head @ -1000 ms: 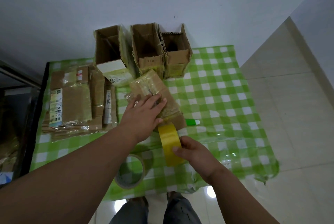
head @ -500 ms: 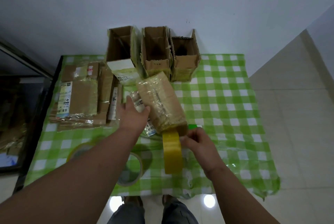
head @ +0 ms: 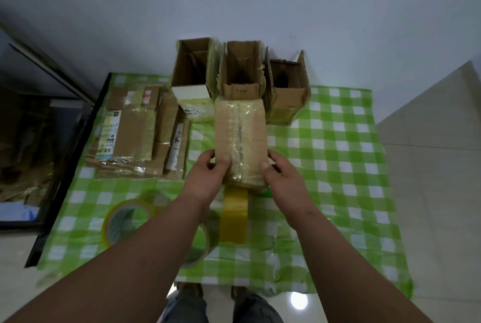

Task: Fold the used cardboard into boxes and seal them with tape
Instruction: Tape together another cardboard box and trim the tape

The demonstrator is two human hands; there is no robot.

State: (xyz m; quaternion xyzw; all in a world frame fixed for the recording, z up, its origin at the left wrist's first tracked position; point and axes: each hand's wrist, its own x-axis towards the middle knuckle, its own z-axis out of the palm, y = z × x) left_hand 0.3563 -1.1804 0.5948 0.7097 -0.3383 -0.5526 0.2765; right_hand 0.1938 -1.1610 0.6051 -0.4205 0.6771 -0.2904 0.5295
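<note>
Turned square-on since half a second ago: taped box (head: 240, 140), now gripped at its near end from both sides. Left hand (head: 208, 179) curled round the left edge, thumb on top; right hand (head: 281, 179) released from the yellow tape strip (head: 234, 216), now clasping the right edge. Strip hanging from the box's near end. Behind, three open boxes (head: 239, 72); left, flattened cardboard (head: 135, 132); near, tape roll (head: 125, 221) on the checked tablecloth (head: 338, 166).
</note>
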